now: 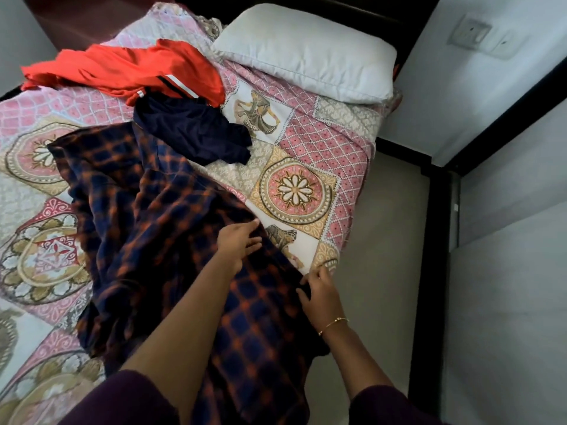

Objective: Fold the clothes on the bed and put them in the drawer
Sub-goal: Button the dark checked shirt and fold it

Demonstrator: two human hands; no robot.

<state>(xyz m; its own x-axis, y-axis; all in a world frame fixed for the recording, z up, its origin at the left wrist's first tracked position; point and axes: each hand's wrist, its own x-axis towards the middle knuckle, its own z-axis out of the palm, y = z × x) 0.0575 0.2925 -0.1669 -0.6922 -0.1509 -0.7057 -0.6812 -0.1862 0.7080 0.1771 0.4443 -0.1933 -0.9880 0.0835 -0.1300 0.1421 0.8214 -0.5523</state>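
A large navy and orange checked cloth (147,222) lies rumpled across the bed (322,142), its near end hanging over the bed's right edge. My left hand (237,240) rests flat on it, fingers spread, close to its right border. My right hand (319,292) pinches the cloth's right border near the bed's edge. Behind the checked cloth lies a crumpled dark navy garment (196,133). A bright orange garment with a dark and white stripe (129,69) lies farther back, partly over the navy one. No drawer is in view.
A white pillow (306,47) sits at the head of the bed. The bedspread is pink and beige with round flower patterns. A strip of beige floor (383,234) runs along the bed's right side, bounded by a white wall (506,271) with dark trim.
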